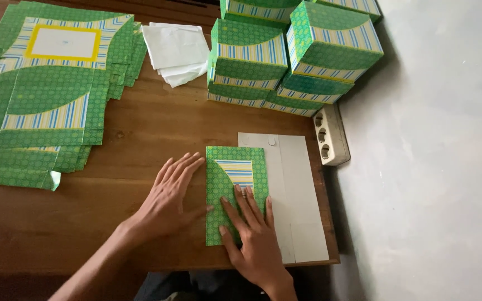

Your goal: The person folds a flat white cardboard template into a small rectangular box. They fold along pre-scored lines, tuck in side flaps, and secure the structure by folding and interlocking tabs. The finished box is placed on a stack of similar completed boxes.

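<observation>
Head view: wooden table [140,128] beside a grey wall [436,167]; both hands' fingers [246,203] spread flat on folded cardboard [224,184].

Head camera, looking steeply down over the desk

The single view sat above the person's own forearms and faced forward and down onto the wooden desk [140,128], close enough that both hands filled the lower middle. Its far edge took in stacked green boxes [297,53], its left flat green sheets [46,95], its right a grey floor [436,167].
</observation>
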